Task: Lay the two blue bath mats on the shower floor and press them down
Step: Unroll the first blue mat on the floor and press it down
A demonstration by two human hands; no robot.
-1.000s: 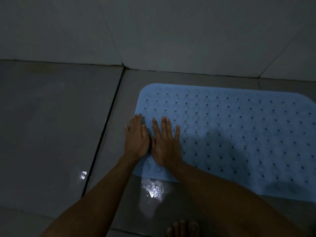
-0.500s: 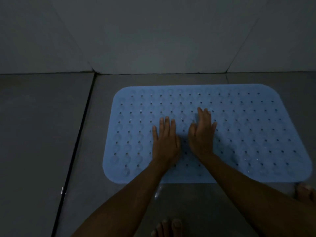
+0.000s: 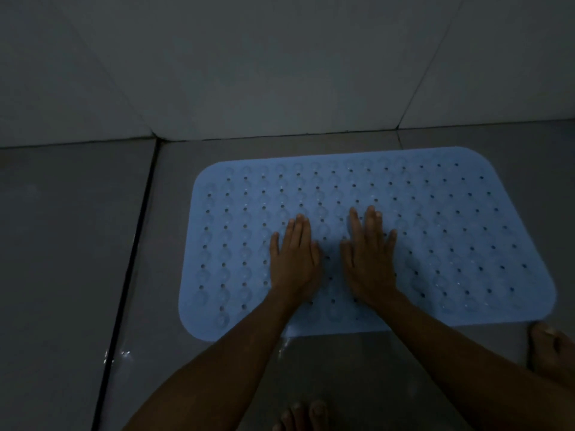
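One blue bath mat (image 3: 435,244) lies flat on a dim, grey tiled shower floor (image 3: 71,259), its far long edge near the foot of the tiled wall (image 3: 280,73) and its left end close to a dark grout line (image 3: 130,265) running toward the viewer. Small holes and round suction bumps dot its surface in rows. Two bare hands rest palm-down near the middle of the mat, side by side with a narrow gap between them. On the left hand (image 3: 294,259) the fingers lie straight and close together, the thumb angled out toward the other hand. On the right hand (image 3: 370,259) the fingers are straight and slightly spread. Both forearms reach in from the bottom edge. Toes of one bare foot (image 3: 303,415) show at the bottom, and another foot (image 3: 547,346) stands at the mat's near right corner. A wet patch glints on the floor at lower left.
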